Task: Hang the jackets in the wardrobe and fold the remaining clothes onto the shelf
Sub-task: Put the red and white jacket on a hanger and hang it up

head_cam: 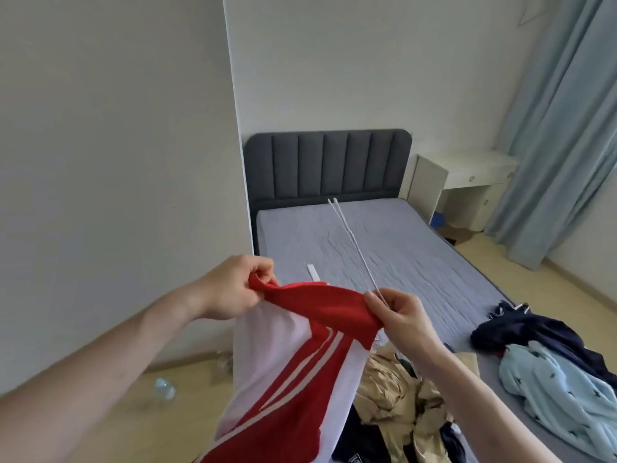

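Observation:
A red and white jacket (293, 359) with white stripes hangs in the air over the near end of the bed (394, 248). My left hand (233, 289) grips one end of its red collar. My right hand (397, 315) pinches the other end of the collar together with a thin white hanger (350, 242), whose wires stick out away from me over the mattress. A beige garment (400, 396), a light blue one (561, 396) and a dark navy one (534, 332) lie on the bed. No wardrobe is in view.
A dark grey headboard (327, 165) stands at the bed's far end, with a cream desk (467, 182) to its right and blue curtains (561, 128) beyond. A white wall (117, 162) rises at the left. A plastic bottle (165, 389) lies on the floor.

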`<action>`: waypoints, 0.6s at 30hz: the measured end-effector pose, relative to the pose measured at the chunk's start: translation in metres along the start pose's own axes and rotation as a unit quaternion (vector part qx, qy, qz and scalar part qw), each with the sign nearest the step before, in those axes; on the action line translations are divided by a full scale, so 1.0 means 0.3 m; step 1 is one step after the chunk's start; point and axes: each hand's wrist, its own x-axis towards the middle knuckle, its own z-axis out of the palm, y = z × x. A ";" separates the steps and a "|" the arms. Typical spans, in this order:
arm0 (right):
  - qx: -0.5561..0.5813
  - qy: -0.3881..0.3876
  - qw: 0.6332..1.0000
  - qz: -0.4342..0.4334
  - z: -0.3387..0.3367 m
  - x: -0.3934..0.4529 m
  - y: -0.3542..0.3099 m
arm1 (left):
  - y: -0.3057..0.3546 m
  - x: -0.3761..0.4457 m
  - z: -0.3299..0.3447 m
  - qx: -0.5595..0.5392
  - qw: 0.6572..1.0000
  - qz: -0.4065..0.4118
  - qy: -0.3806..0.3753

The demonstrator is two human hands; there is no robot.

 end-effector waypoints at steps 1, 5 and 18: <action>-0.005 -0.004 1.000 -0.013 0.009 0.003 -0.017 | -0.014 -0.015 0.008 0.012 1.000 0.005 0.010; 0.001 -0.017 0.999 -0.036 0.027 0.012 -0.086 | -0.047 -0.060 0.038 0.021 0.998 0.019 0.062; 0.013 -0.032 0.999 -0.015 -0.030 -0.119 0.028 | -0.089 -0.161 0.335 -0.215 0.945 -0.121 -0.215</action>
